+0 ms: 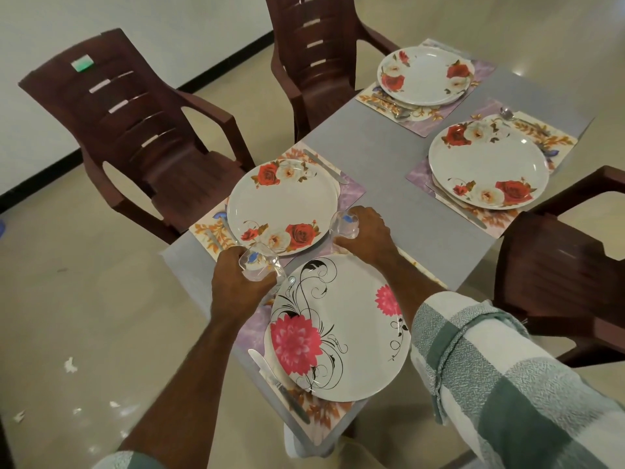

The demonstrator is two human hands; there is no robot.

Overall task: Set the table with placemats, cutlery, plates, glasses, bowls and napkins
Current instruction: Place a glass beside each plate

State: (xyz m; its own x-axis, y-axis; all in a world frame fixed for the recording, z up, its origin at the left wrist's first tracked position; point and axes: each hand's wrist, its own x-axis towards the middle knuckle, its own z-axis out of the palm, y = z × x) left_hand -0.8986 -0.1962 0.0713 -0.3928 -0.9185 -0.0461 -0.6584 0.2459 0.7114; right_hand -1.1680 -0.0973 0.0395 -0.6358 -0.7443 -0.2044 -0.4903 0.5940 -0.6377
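Both hands are gripping clear glasses. Left hand (236, 282) is curling round a glass (260, 267) at the table's near-left edge, just above the rim of the nearest plate (340, 328). Right hand (367, 233) is wrapping fingers over a second glass (345, 225), sitting in the gap between that pink-flower plate and the rose plate (282, 206) beyond it. Whether either glass is touching the table, cannot tell.

Grey table (382, 154) is carrying four settings, each plate lying on a floral placemat. Nearest placemat (252, 330) is overhanging the near corner, with a knife (277, 384) lying along its left side close to the edge. Second placemat (351, 191) is reaching the left edge; a knife (326, 165) is lying on its far side. Third plate (488, 164) is sitting by the right edge, a spoon (507, 113) past it. Fourth plate (426, 76) is occupying the far corner.

Open grey surface is running as a strip down the middle, between left and right settings.

Brown plastic chairs are crowding the sides: one (128, 130) off the left edge, one (318, 55) at the far-left, one (568, 272) tight to the right edge. Bits of white scrap (70, 365) are lying on the floor at left.
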